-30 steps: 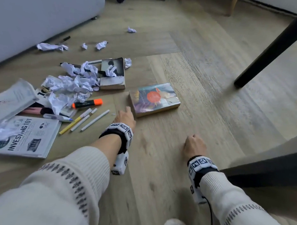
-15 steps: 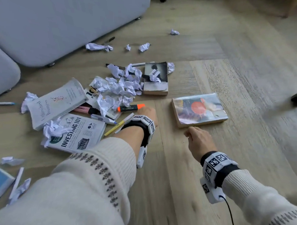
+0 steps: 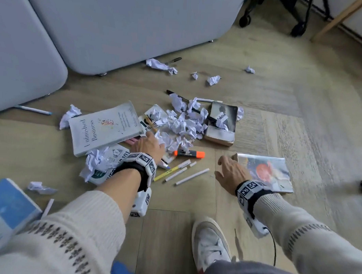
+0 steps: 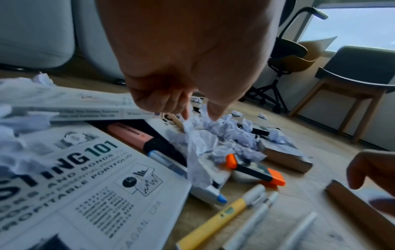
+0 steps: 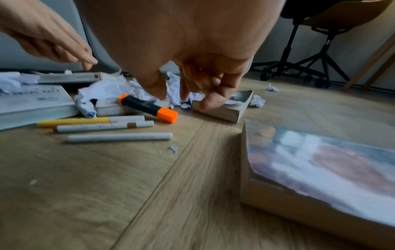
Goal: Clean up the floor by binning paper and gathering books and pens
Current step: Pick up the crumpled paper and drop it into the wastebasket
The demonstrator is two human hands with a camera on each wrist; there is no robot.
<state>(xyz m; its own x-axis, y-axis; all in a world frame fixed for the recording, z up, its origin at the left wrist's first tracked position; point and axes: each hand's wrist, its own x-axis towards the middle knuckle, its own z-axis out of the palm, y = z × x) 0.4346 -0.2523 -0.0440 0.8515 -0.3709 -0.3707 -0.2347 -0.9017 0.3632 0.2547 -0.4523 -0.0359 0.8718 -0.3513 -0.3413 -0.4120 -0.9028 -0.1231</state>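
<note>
A heap of crumpled white paper [image 3: 180, 126] lies among books and pens on the wooden floor. My left hand [image 3: 155, 139] reaches into its near left side. Thumb and forefinger are apart, and the tips touch a crumpled sheet [image 4: 192, 143]. My right hand [image 3: 221, 167] hovers over the left edge of a colourful book [image 3: 265, 172], fingers loosely curled and holding nothing. An orange highlighter [image 3: 188, 153], a yellow pen [image 3: 170, 171] and a white pen [image 3: 192, 176] lie between the hands. The books "Unfinished Business" [image 3: 102, 130] and "Investing 101" [image 4: 85, 186] lie by my left wrist.
A small grey book [image 3: 222, 126] lies behind the heap and a blue book [image 3: 7, 202] at the near left. More paper scraps [image 3: 161, 65] and a black pen [image 3: 174, 59] lie by the grey sofa [image 3: 118, 32]. My shoe [image 3: 211, 240] is below the hands. Chair legs [image 3: 298, 28] stand far right.
My left hand has moved from beside the pens forward and left into the paper heap. My right hand has come forward to the colourful book's left edge. The view has swung left.
</note>
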